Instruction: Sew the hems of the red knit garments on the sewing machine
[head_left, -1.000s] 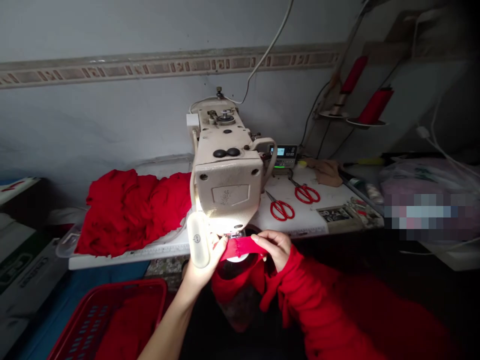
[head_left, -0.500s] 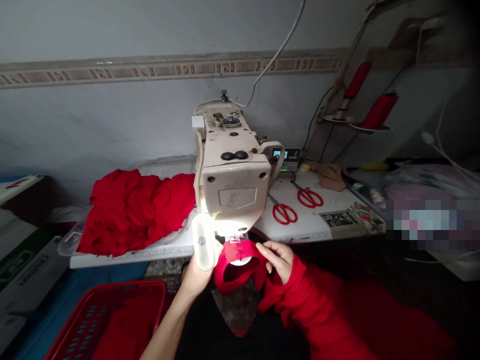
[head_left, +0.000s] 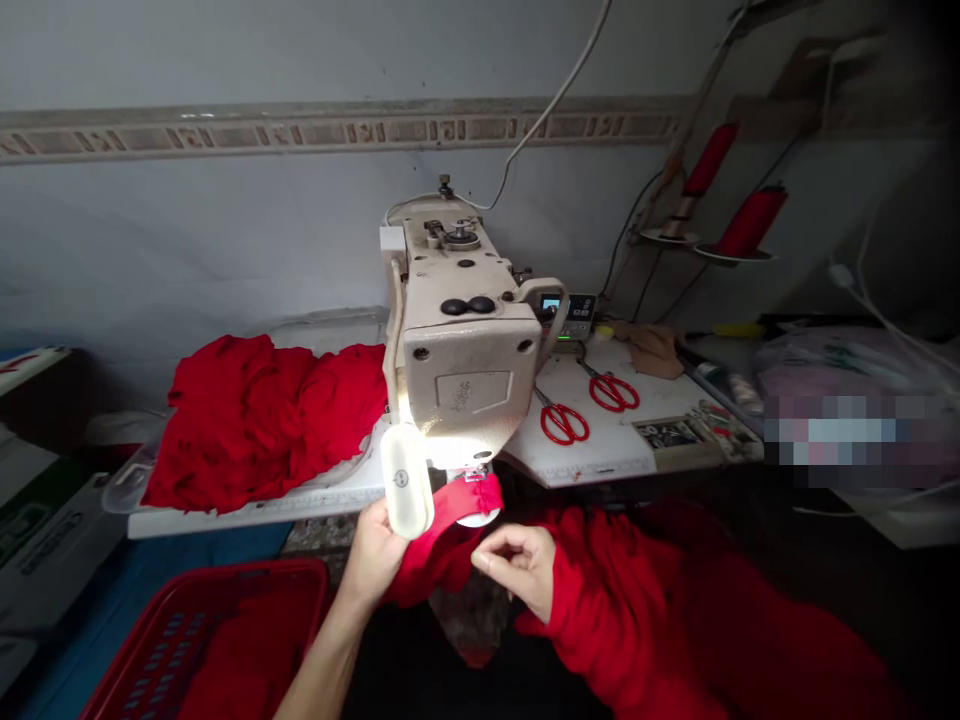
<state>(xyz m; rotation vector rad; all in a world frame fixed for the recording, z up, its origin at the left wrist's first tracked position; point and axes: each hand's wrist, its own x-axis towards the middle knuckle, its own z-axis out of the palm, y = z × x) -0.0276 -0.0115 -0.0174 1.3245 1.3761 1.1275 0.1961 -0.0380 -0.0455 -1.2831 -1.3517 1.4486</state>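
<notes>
A red fabric band (head_left: 457, 505) runs from under the presser foot (head_left: 476, 478) of a cream industrial sewing machine (head_left: 465, 345) down to the left. My left hand (head_left: 371, 560) lies at its lower end, with the fingers partly hidden by a white clip-on lamp (head_left: 406, 480), and appears to grip the band. My right hand (head_left: 517, 565) sits just below the band, apart from it, with its fingers pinched together on nothing. Bunched red cloth (head_left: 615, 590) covers my right forearm and hangs below the hands.
A pile of red fabric (head_left: 255, 425) lies left of the machine on the white sewing table (head_left: 600, 430). Two pairs of red-handled scissors (head_left: 562, 423) lie to the right. A red plastic basket (head_left: 202, 640) holding red cloth stands below left. Red thread cones (head_left: 750, 222) stand at upper right.
My right hand has dropped away from the band and moved down. The band, earlier curved in a loop under the foot, now lies stretched down-left toward my left hand.
</notes>
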